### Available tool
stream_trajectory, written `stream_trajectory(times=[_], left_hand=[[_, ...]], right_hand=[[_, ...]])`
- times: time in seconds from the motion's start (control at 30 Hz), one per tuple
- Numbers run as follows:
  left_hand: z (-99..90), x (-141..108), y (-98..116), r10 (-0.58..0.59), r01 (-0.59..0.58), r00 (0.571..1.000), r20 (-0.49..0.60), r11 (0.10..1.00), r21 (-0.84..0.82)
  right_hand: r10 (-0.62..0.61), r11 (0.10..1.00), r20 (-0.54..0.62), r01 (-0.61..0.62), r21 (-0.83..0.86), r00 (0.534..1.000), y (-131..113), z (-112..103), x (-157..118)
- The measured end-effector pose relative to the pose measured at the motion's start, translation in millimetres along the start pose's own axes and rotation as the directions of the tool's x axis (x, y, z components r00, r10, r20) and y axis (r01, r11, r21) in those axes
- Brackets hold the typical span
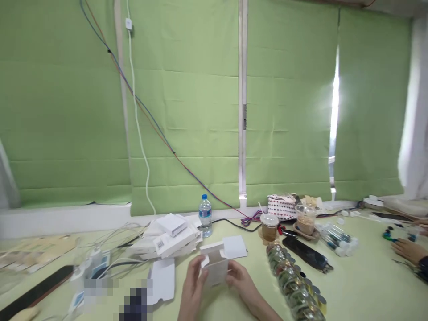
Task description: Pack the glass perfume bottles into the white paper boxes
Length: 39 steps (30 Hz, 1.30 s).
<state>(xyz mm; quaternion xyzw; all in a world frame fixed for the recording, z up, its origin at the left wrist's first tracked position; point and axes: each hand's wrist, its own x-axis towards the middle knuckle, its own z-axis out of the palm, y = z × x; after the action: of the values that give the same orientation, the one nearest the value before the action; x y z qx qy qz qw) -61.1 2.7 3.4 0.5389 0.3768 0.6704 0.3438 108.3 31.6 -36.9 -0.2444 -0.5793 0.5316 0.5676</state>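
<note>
A small white box [216, 271], its top flap raised, is held upright above the table between my two hands. Around its left side are the fingers and thumb of my left hand [194, 283]. The right side is gripped by my right hand [241, 283]. Just behind the box lies a flat white carton [235, 246]. Another unfolded white carton [162, 280] rests to the left of my left hand. Farther back on the left is a pile of white boxes [174, 238].
A water bottle [205, 218] stands behind the box. On the right are a row of small jars [292, 285], a drink cup [269, 227], another cup [305, 219] and a black case [306, 253]. Cables and a power strip [87, 269] lie left. Another person's hand [408, 249] rests far right.
</note>
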Motion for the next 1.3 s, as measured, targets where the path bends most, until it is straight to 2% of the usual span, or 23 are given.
stream_trajectory(times=[0.07, 0.27, 0.37, 0.5, 0.6, 0.83, 1.1, 1.2, 1.3], left_hand=[[1.6, -3, 0, 0.011, -0.011, 1.0, 0.018, 1.0, -0.006], [3.7, -3, 8, -0.026, 0.026, 0.999, -0.022, 1.0, -0.016], [2.8, 1, 12, -0.096, 0.093, 0.994, -0.059, 0.994, -0.054], [1.2, 5, 12, -0.242, 0.229, 0.963, -0.118, 0.967, -0.115], [0.0, 5, 10, -0.277, 0.262, 0.951, -0.136, 0.957, -0.122], [-4.1, 8, 1, -0.205, 0.196, 0.974, -0.097, 0.976, -0.098], [-1.9, 11, 5, -0.181, 0.165, 0.98, -0.084, 0.971, -0.171], [-1.3, 11, 6, -0.204, 0.192, 0.978, -0.038, 0.96, -0.206], [-3.3, 10, 4, -0.317, 0.308, 0.948, 0.017, 0.906, -0.29]], right_hand=[[-0.002, 1.0, -0.044, 0.001, -0.019, 0.999, 4, -5, 1], [0.011, 0.999, -0.051, -0.013, -0.039, 0.999, -3, -5, -2], [0.069, 0.997, -0.06, -0.07, -0.021, 0.996, -10, 0, -6], [0.15, 0.987, -0.076, -0.145, 0.065, 0.986, -14, 5, -9], [0.178, 0.975, -0.062, -0.167, 0.149, 0.982, -13, 5, -8], [0.207, 0.942, -0.213, -0.135, 0.307, 0.955, -8, -3, -3], [0.245, 0.917, -0.229, -0.149, 0.369, 0.942, -2, -7, -1], [0.259, 0.898, -0.198, -0.16, 0.409, 0.945, -3, -8, -2], [0.258, 0.878, -0.168, -0.159, 0.451, 0.951, -3, -12, -2]])
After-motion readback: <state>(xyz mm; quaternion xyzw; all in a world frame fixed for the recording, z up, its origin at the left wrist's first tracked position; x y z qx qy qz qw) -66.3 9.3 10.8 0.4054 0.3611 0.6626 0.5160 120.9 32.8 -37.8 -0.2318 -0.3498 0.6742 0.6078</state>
